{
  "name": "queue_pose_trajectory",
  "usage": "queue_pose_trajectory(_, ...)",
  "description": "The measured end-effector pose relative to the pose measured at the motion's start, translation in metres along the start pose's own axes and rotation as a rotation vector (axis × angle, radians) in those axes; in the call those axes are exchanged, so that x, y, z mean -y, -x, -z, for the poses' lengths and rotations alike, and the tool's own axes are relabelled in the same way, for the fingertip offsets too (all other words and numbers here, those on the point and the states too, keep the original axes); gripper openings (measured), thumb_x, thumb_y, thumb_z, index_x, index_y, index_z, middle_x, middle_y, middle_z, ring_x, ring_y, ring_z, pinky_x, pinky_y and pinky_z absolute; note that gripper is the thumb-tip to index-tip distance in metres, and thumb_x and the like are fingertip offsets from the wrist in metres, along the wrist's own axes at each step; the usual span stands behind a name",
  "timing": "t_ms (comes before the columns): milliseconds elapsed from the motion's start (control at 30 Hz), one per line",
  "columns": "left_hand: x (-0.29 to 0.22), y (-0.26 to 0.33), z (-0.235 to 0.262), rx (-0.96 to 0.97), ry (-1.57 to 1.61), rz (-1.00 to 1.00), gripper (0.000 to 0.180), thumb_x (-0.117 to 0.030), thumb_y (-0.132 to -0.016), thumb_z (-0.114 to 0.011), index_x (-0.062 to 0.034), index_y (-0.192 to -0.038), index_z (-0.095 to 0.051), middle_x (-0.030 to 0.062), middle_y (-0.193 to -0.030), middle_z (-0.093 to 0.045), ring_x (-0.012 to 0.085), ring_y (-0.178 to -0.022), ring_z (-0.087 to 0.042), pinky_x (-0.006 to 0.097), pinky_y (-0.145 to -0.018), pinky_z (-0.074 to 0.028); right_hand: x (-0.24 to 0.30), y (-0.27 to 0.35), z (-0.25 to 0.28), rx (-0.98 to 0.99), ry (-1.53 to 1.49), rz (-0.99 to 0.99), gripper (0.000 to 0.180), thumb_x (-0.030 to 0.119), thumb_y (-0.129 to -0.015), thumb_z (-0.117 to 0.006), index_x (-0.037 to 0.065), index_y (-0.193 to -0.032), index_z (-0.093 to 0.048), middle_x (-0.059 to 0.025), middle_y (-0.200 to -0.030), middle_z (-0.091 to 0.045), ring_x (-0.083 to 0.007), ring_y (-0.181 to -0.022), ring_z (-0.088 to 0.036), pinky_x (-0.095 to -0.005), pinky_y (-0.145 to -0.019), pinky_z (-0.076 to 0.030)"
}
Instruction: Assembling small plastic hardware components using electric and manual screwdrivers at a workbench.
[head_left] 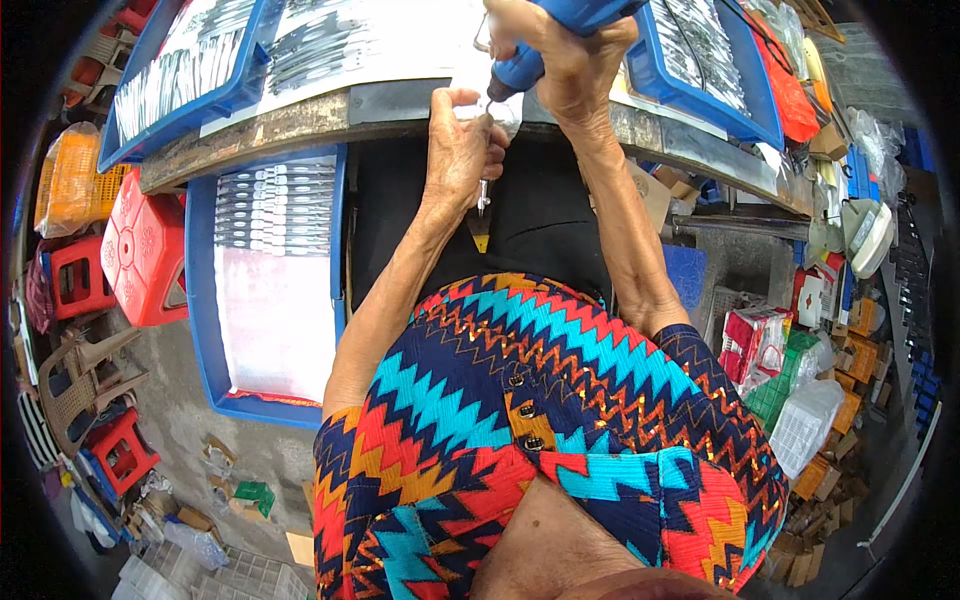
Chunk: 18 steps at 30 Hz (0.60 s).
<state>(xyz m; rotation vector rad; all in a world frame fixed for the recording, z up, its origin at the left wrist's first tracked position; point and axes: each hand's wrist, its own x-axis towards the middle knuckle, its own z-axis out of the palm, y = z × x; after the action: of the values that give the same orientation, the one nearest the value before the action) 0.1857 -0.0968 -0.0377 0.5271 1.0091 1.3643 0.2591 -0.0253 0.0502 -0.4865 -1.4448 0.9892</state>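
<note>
My right hand [582,75] is wrapped round a blue electric screwdriver [520,70], whose dark nose points down and left toward my left fingertips. At the bench edge, my left hand [460,150] is closed round a slim metal tool [484,196]. Its silver part sticks out below my fingers, above a yellow tip [482,243] against the dark cloth. My fingers hide the rest of it, and whether the screwdriver touches it I cannot tell. White paper [400,66] lies on the bench behind my hands.
Blue trays of slim metal pieces stand on the bench, one at left [180,118] and one at right [705,110]. Another blue tray [338,250], with a row of dark-and-silver pieces, is at my left. A red stool [145,250] stands beyond it. Boxes [750,345] crowd the right.
</note>
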Motion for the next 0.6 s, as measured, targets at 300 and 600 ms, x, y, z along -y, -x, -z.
queue_pose_trajectory(300, 0.0012, 0.0003, 0.0001, -0.006, -0.03, -0.025, 0.024, -0.001, -0.087, -0.042, -0.0087, -0.106, -0.029, 0.0096, -0.065, -0.052, 0.0066, -0.046, -0.041, 0.017, -0.036, -0.029, 0.0005, -0.0001, -0.0052, -0.034, -0.05, -0.007, 0.014, 0.005, -0.07, -0.064, -0.003, -0.078, -0.055, -0.004, -0.055, -0.055, -0.0091, -0.044, -0.052, -0.0212, -0.041, -0.042)
queue_pose_trajectory(600, 0.002, -0.0006, -0.0001, -0.019, -0.018, -0.026, 0.024, -0.003, -0.087, -0.044, -0.0084, -0.106, -0.03, 0.0091, -0.066, -0.052, 0.0072, -0.047, -0.043, 0.017, -0.036, -0.03, 0.0075, -0.0019, -0.0082, -0.018, -0.035, -0.043, 0.012, 0.004, -0.07, -0.063, -0.002, -0.076, -0.056, -0.0037, -0.054, -0.055, -0.0094, -0.043, -0.052, -0.0212, -0.041, -0.042)
